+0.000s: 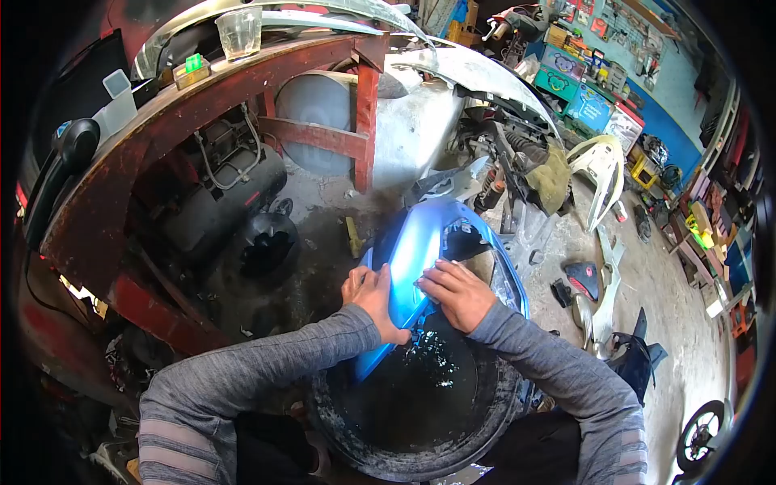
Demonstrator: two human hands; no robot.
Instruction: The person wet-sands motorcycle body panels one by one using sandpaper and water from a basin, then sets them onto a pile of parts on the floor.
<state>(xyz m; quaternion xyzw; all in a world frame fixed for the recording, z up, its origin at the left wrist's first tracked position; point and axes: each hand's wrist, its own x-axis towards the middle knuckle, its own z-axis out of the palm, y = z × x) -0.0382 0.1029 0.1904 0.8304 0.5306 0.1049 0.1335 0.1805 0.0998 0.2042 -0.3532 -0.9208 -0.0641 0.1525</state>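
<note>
A glossy blue motorcycle fairing panel (pixel 415 242) stands tilted over a round black tub (pixel 331 420) of dark water between my knees. My left hand (pixel 371 301) is closed on the panel's left side, its thumb near the lower edge. On the other side, my right hand (pixel 457 293) presses its bent fingers together against the blue surface. Whether something thin lies under those fingertips is hidden. Small bright specks float on the dark water (pixel 428 372). A second curved blue edge (pixel 505 259) rises to the right of the panel.
A red-framed workbench (pixel 145 137) curves along the left, with a clear plastic cup (pixel 240 34) on top. Under it sits a dark compressor tank (pixel 230 198). Motorcycle parts and a white fairing (pixel 600 178) lie on the concrete floor to the right. A wheel (pixel 701 435) shows at lower right.
</note>
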